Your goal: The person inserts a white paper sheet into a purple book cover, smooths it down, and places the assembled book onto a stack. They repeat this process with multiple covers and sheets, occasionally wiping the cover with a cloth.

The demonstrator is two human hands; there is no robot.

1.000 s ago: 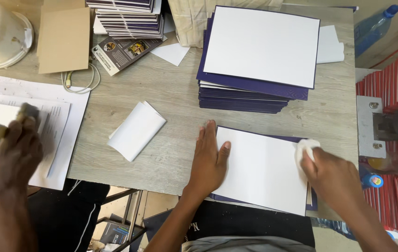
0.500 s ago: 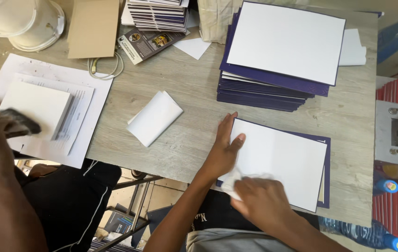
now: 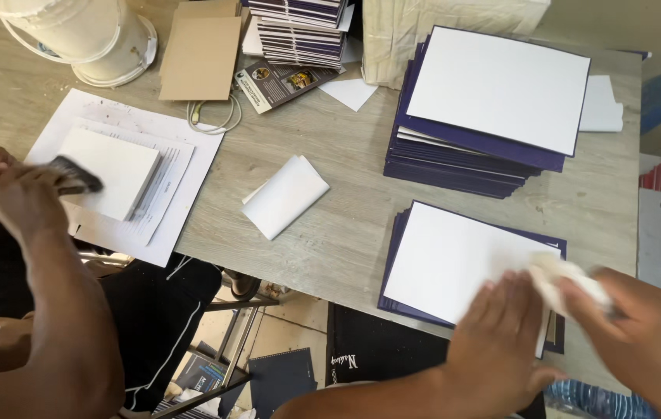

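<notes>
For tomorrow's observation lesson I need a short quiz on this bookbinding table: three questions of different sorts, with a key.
1. True or false: the right hand holds a white cloth over the white sheet that lies on the near purple covers.
2. Which thing lies nearest the round white bucket? A) the brown cardboard piece B) the folded white paper C) the tall stack of purple covers
3. Fill in: the co-worker's hand at the table's other end holds a dark ____ over a white block of pages.

Key: 1 true; 2 A; 3 brush.
</notes>
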